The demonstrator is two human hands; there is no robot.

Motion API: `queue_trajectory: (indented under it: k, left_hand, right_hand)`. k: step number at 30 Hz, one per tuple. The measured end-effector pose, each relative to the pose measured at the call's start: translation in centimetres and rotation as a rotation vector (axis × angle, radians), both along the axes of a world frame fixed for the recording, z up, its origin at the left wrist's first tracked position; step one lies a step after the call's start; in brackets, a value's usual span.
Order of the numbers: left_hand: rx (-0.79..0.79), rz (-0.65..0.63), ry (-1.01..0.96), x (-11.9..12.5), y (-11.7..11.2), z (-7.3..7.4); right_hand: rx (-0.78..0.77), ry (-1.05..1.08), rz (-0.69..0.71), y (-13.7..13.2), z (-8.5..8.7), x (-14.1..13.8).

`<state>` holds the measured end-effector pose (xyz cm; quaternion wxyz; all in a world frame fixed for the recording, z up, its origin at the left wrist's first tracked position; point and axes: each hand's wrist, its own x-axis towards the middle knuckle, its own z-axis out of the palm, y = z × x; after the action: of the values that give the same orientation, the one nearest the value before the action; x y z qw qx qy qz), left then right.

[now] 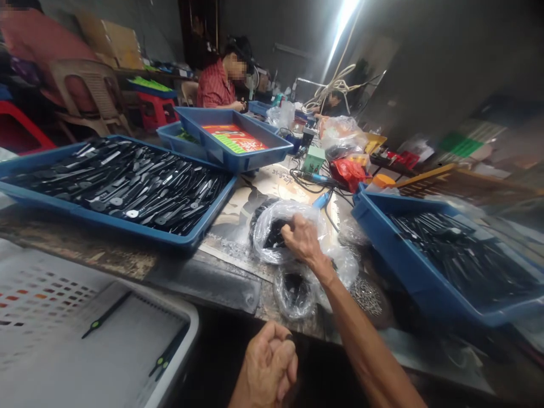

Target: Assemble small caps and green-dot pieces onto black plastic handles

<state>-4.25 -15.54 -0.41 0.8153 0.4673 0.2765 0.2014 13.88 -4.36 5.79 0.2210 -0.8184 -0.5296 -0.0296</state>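
My right hand [302, 238] reaches over an open clear plastic bag [266, 252] that holds small black parts [278, 232]. Its fingers are curled together at the bag's mouth, and whatever they may grip is hidden. Close to the table's front edge, my left hand [272, 362] is closed, thumb against the fingers. A tiny dark spot shows at its fingertips, too small to name. A smaller plastic bag [293, 292] with dark contents sits just in front of the first. To its right lies a heap of small metal pins or screws [366, 296].
On the left stands a blue tray [208, 224] full of black flat pieces; another blue tray [425, 283] with similar pieces is at right. A white basket [191, 317] is at lower left. Farther back are a stacked tray [238, 158], cables, a green box [313, 160] and a person [216, 85].
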Motion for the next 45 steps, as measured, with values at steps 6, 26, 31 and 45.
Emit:
queue_trajectory:
  k: [6, 26, 31, 45]
  left_hand:
    - [-0.044, 0.038, -0.012, 0.3, 0.4, 1.6]
    - [-0.117, -0.028, 0.001, 2.3, -1.3, 2.1]
    - [-0.12, -0.026, 0.009, 2.3, -1.3, 2.0]
    - [-0.016, -0.053, 0.093, 1.5, -1.4, 1.7]
  right_hand:
    - [0.308, 0.657, 0.21, -6.5, 1.9, -0.4]
    - [0.283, 1.336, -0.002, -18.9, -4.4, -2.5]
    - [0.308, 1.318, -0.015, -19.2, -4.6, -2.9]
    - [0.263, 1.241, 0.079, -20.2, -5.4, -3.5]
